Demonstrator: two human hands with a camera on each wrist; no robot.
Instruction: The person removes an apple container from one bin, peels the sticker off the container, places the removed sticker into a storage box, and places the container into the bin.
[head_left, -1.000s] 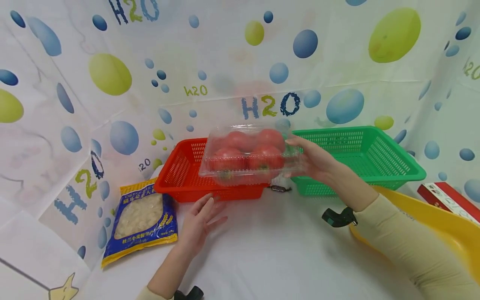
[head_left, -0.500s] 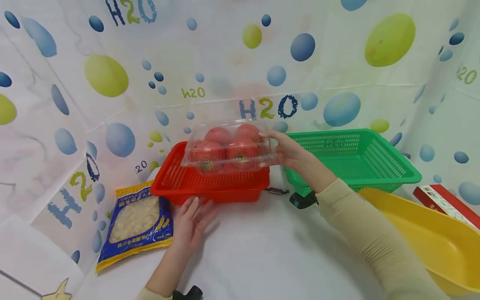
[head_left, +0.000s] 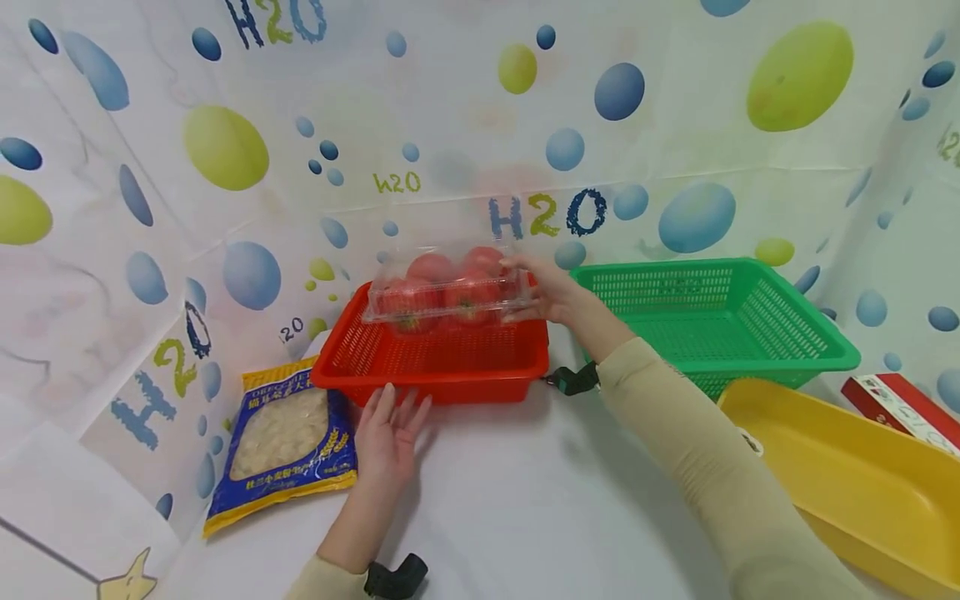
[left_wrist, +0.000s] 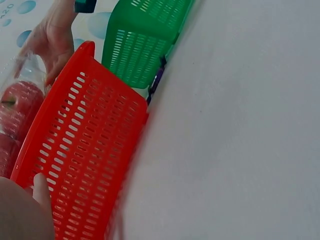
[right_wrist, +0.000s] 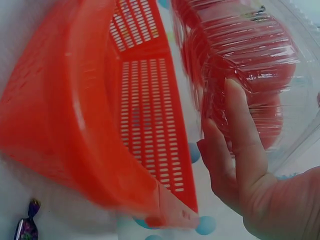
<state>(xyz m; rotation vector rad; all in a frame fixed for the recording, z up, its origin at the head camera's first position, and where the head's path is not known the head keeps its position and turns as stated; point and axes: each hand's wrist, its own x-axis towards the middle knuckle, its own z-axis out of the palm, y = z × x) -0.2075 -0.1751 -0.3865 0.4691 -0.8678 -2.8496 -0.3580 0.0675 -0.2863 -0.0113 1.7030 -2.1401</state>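
My right hand (head_left: 543,293) grips the right end of a clear plastic clamshell of red tomatoes (head_left: 444,285) and holds it over the red slotted basket (head_left: 435,363). In the right wrist view the fingers (right_wrist: 235,145) lie curled against the clamshell's (right_wrist: 245,65) ribbed wall, above the red basket (right_wrist: 135,115). My left hand (head_left: 388,433) lies flat on the white table, fingers straight, fingertips at the basket's front wall. The left wrist view shows that red basket (left_wrist: 80,150) and the tomatoes (left_wrist: 15,107) at the left edge.
A green basket (head_left: 720,312) stands right of the red one. A yellow tray (head_left: 847,479) and a red box (head_left: 903,404) lie at the right. A blue and yellow food bag (head_left: 281,437) lies left. A small wrapped candy (left_wrist: 156,80) sits between the baskets.
My right hand has carried the tomato clamshell left and away, from in front of the two baskets to over the red basket, lower down. My left hand has stayed by the basket's front.
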